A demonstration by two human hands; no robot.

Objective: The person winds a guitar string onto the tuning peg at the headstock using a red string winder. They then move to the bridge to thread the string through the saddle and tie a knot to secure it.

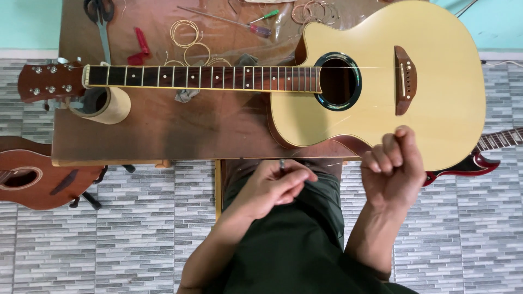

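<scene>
Left hand pinches a thin guitar string near the table edge. Right hand, fingers curled shut, hovers by the guitar body's near rim.

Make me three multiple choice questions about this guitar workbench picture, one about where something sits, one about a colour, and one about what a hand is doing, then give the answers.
1. Where does the roll of tape sit?
A. Under the guitar's headstock end
B. On the guitar's body
C. On the floor

2. What colour is the top of the acoustic guitar on the table?
A. Black
B. Pale natural yellow
C. Blue

3. How is the right hand held?
A. Flat on the table
B. Fingers curled into a loose fist near the guitar's lower edge
C. Wrapped around the scissors

Answers:
1. A: the roll lies on the table just below the headstock.
2. B: the body's face is light and yellowish around the dark soundhole.
3. B: the fingers are folded in, while the left hand pinches a small thin item.
</scene>
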